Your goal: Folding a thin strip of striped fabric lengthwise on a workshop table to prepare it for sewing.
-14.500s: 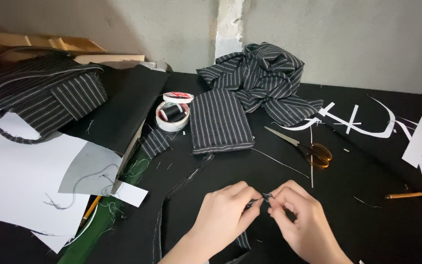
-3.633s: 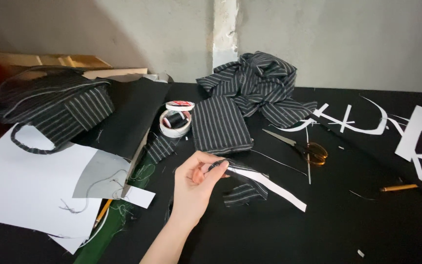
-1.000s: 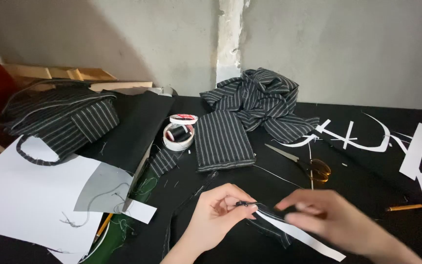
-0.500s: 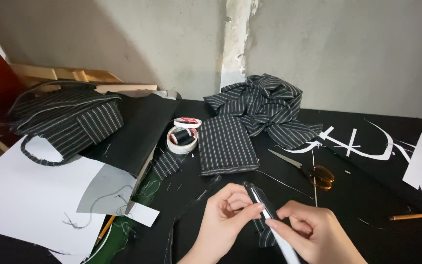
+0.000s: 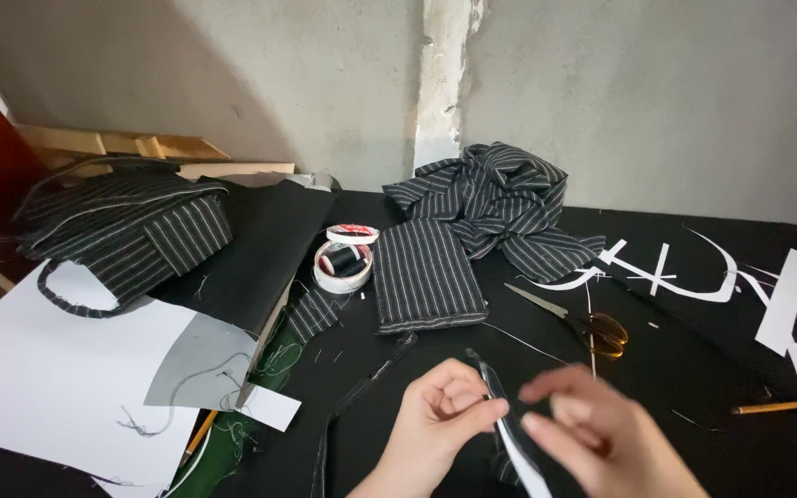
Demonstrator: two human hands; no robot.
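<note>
Striped fabric strip [image 5: 502, 415], narrow w/ a white backing, is sitting at bottom centre of the frame, held up off the black tabletop [image 5: 694, 369] btwn both hands.

Head view: left hand [image 5: 440, 420] is pinching the strip's upper end, fingers [image 5: 472, 412] closed on it. Right hand [image 5: 597, 438], blurred, is lying over the strip's lower part at bottom right; its fingers look curled toward the strip, but can't tell if they're gripping it.

Just above the hands, centre frame, a folded pinstripe piece [image 5: 428, 274] is lying flat; a crumpled pinstripe heap [image 5: 500, 198] is sitting behind it near the wall. Scissors [image 5: 583, 323] w/ orange handles are lying right of centre. Tape rolls [image 5: 345, 258] are stacked left of the folded piece. White paper cut-outs [image 5: 786, 304] are spread at the right edge, a pencil [image 5: 777, 406] below them. Lower left: white paper sheet [image 5: 39, 387]; above it a pinstripe garment [image 5: 122, 231].
</note>
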